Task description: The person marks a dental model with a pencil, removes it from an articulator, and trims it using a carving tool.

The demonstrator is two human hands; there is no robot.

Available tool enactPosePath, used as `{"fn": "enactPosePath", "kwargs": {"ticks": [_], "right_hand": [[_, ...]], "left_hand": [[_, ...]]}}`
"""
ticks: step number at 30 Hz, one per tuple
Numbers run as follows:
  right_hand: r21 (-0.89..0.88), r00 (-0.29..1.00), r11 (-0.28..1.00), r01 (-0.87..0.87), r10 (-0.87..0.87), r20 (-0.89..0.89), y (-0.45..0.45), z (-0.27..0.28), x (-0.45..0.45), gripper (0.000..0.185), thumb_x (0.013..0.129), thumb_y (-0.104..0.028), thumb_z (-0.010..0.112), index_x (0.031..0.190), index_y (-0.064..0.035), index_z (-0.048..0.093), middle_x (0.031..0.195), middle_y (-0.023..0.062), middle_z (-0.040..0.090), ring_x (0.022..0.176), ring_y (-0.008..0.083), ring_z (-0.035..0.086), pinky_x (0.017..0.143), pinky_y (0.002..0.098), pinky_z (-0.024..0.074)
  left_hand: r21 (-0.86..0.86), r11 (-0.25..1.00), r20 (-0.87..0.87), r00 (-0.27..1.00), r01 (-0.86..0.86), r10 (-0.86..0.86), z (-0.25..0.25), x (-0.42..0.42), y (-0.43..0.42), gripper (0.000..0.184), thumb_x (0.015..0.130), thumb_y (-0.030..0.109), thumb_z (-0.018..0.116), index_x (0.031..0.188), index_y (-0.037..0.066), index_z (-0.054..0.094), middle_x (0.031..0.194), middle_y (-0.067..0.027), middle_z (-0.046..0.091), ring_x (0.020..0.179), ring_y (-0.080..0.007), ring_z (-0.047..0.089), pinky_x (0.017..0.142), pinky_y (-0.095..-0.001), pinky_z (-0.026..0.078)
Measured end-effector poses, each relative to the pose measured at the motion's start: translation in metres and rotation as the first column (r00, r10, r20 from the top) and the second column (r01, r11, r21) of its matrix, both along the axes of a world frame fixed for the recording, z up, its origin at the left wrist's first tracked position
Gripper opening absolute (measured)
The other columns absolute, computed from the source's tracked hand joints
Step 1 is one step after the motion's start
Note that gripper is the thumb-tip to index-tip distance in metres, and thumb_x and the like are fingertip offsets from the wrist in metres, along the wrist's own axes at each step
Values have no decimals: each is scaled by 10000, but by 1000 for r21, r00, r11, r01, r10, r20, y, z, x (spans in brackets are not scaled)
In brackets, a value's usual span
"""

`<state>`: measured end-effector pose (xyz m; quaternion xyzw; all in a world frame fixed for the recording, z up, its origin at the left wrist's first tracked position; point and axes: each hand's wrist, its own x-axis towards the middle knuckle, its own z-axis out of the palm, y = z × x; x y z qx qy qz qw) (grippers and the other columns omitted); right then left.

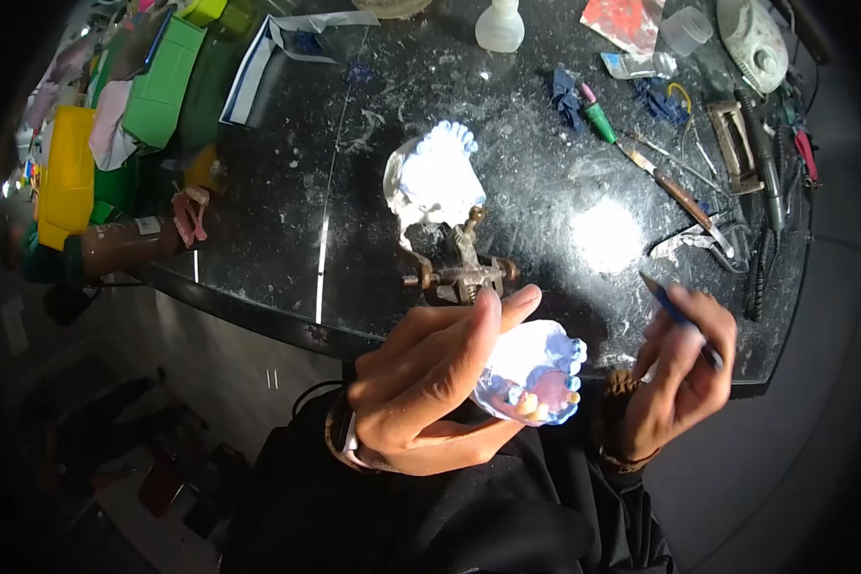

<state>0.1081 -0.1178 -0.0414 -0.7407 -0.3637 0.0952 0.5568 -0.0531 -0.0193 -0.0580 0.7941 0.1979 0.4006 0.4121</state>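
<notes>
My left hand (440, 387) is closed around a dental cast (521, 359), which is bluish white, with a pink patch and a few yellowish teeth along its lower edge. Glare washes out the cast's middle. In my right hand (684, 368), off to the right of the cast, is a dark blue pencil (681, 318); its pointed end faces up and left, apart from the cast. Just beyond my left fingertips, a metal dental articulator (464, 273) lies on the bench with a white plaster cast (435, 182) attached.
The dark bench (287, 201) is dusted with white powder. On the right lie a green-handled brush (598, 122), a handpiece (770, 191) and a metal frame (734, 148). A white bottle (500, 27) stands at the back. Green (163, 81) and yellow bins (65, 177) are at left.
</notes>
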Motion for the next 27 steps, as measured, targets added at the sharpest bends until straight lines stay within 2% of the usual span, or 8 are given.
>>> {"fn": "enactPosePath", "kwargs": {"ticks": [2, 6, 9, 12, 15, 18, 24, 27], "right_hand": [[-200, 987, 979, 36, -3, 160, 8, -8, 9, 87, 883, -15, 587, 939, 36, 629, 779, 94, 583, 644, 136, 509, 551, 257, 401], [-458, 914, 888, -54, 228, 335, 9, -21, 22, 224, 855, -72, 635, 1077, -88, 642, 874, 79, 598, 644, 243, 621, 533, 367, 468], [-616, 922, 776, -135, 326, 210, 10, -6, 22, 450, 806, -254, 703, 1224, -134, 589, 981, 91, 597, 665, 236, 605, 567, 359, 476], [-327, 878, 861, -390, 455, 150, 7, 2, 27, 585, 708, -333, 763, 1216, -96, 597, 1015, 103, 609, 800, 217, 622, 656, 351, 515], [-76, 757, 775, -628, 631, 171, 20, 4, 5, 622, 671, -337, 786, 1175, -28, 593, 1057, 111, 623, 901, 266, 621, 749, 344, 534], [-4, 812, 813, -582, 582, 52, 25, -4, -4, 644, 652, -294, 809, 1169, 5, 569, 1078, 123, 627, 922, 283, 617, 743, 329, 521], [62, 811, 809, -585, 584, 40, 30, -8, -1, 579, 659, -224, 820, 1133, 16, 588, 938, 122, 673, 704, 228, 650, 634, 313, 524], [83, 824, 827, -556, 562, -77, 27, -11, -3, 562, 671, -226, 818, 1121, 19, 589, 944, 143, 669, 671, 196, 649, 618, 311, 527]], "left_hand": [[-15, 1000, -17, 1000, 6, -6, 3, 0, 3, 806, 584, 39, 834, 1274, -132, 452, 1096, -251, 639, 926, -272, 674, 823, -308, 507], [-133, 991, -25, 1000, -7, 4, 13, -6, 6, 771, 595, 68, 860, 1234, -126, 475, 1045, -248, 646, 907, -261, 676, 816, -331, 533], [-347, 936, -37, 998, -52, 42, 24, -12, 4, 746, 603, 89, 879, 1204, -122, 493, 1006, -245, 651, 893, -254, 678, 811, -348, 552], [-358, 931, -43, 997, -75, 64, 21, -15, 8, 756, 582, 140, 909, 1169, -120, 511, 956, -236, 661, 869, -243, 682, 791, -340, 565], [-253, 959, -68, 991, -127, 113, 17, -8, 15, 813, 492, 296, 939, 1075, -123, 558, 868, -188, 678, 806, -198, 681, 725, -286, 567], [-367, 914, -101, 984, -171, 144, 24, -5, 11, 788, 471, 365, 930, 1003, -110, 595, 864, -154, 679, 802, -162, 669, 706, -274, 563], [-278, 952, -9, 991, 129, -137, 12, -14, 28, 686, 560, 220, 918, 1105, -55, 605, 973, -148, 686, 874, -177, 685, 712, -273, 569], [-244, 938, 85, 969, 246, -232, 7, -2, 44, 726, 557, 239, 923, 1145, -38, 601, 951, -121, 681, 794, -153, 682, 657, -263, 554]]}}
